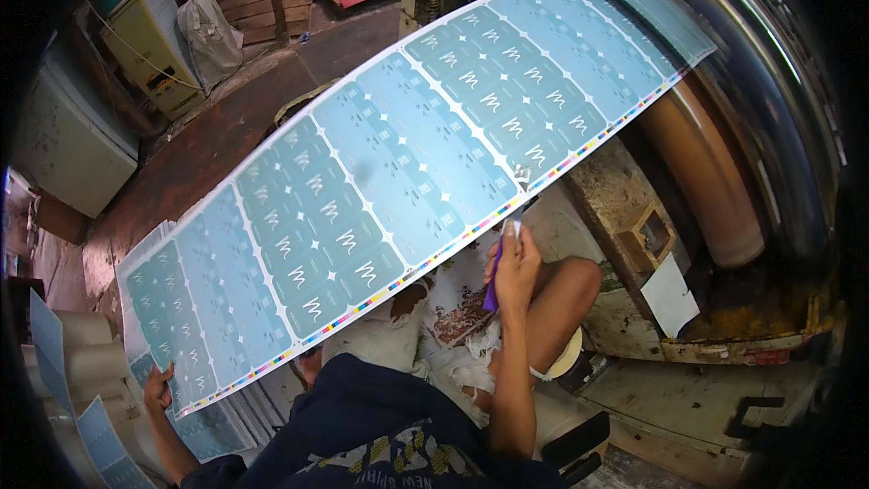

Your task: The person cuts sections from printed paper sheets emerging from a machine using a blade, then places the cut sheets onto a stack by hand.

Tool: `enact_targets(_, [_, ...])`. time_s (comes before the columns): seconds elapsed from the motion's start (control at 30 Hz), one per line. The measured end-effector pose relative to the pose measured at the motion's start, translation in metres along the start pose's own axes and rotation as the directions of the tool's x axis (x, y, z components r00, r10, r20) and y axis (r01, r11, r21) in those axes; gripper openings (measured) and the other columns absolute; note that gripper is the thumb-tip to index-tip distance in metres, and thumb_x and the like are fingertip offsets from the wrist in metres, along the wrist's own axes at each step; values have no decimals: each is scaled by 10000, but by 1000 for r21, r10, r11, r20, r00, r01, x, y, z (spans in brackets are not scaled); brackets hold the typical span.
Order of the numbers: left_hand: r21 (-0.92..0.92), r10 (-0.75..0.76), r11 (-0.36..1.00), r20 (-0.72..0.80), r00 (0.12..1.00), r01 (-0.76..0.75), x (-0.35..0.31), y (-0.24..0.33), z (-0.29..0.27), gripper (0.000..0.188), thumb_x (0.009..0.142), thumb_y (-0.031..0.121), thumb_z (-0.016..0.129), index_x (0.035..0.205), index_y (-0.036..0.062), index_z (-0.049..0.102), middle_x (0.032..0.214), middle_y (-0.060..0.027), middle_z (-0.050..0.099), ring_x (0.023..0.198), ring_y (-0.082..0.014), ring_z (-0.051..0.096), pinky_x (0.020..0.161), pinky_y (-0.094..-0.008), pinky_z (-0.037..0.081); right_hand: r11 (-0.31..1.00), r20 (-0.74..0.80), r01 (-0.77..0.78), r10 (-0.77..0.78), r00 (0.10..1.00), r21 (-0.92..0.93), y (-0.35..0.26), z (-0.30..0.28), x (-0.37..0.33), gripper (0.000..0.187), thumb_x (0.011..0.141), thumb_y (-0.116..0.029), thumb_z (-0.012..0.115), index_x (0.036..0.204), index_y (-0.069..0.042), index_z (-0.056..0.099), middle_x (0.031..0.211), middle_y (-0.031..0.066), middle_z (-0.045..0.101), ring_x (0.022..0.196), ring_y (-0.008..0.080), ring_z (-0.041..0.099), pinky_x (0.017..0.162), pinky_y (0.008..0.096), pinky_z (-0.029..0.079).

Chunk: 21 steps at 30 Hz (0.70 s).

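Observation:
A long printed sheet (385, 177) in blue and teal panels slopes from the rollers at the upper right down to the lower left. My left hand (159, 387) is closed on its near left corner, thumb on top. Below the sheet's near edge, by the strip of colour patches, my right hand (514, 267) is closed around a slim purple tool (491, 296). A pale tip shows above the fingers, near the sheet's edge; I cannot tell whether it touches. The sheet hides most of what lies under it.
Large brown rollers (711, 172) and a shiny metal cylinder (760, 45) stand at the right. Stacked sheets (213, 430) lie under the left end, beside pale rolls (86, 329). My bent knee (575, 285) is close to the right hand. A machine ledge (625, 217) borders it.

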<state>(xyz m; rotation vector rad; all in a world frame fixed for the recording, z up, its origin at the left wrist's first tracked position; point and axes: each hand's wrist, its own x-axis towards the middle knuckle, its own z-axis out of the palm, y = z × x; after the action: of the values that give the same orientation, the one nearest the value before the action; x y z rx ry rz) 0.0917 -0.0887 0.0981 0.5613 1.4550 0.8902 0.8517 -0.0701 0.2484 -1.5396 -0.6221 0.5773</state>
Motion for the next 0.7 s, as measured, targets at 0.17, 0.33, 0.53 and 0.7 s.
enact_targets(0.17, [72,-18,997,41,999,15,13,-14,-20,353,873,28,653,1203,80,540,1027,-42,631,854,-185,623,777,-357,531,614,-94,479,-670,736,-627,-32,-6,19,251,929,-124,582,1159,-27,565,955,148,617,592,255,615,492,355,472])
enact_targets(0.33, [-17,-99,995,-14,995,99,18,-48,-33,358,874,29,658,1211,72,546,1042,-28,631,849,-181,621,776,-348,527,96,447,570,-521,727,-816,-35,-37,77,478,799,-2,600,1261,-112,539,1281,166,547,807,369,658,640,464,506])
enact_targets(0.53, [-92,-97,991,-9,995,96,2,-67,9,399,882,46,665,1247,17,507,1081,-37,615,935,-186,615,840,-341,500,62,590,673,-427,685,-737,-36,-76,127,407,719,-8,624,1114,-99,663,1059,77,693,832,323,680,683,443,516])
enact_targets(0.7, [86,22,996,-49,999,-18,13,-77,-43,444,885,69,674,1285,11,491,1127,-32,608,1046,-200,572,961,-351,413,310,350,633,-623,699,-709,-72,-73,130,362,688,41,575,1011,-55,708,993,134,697,836,341,672,762,395,525])
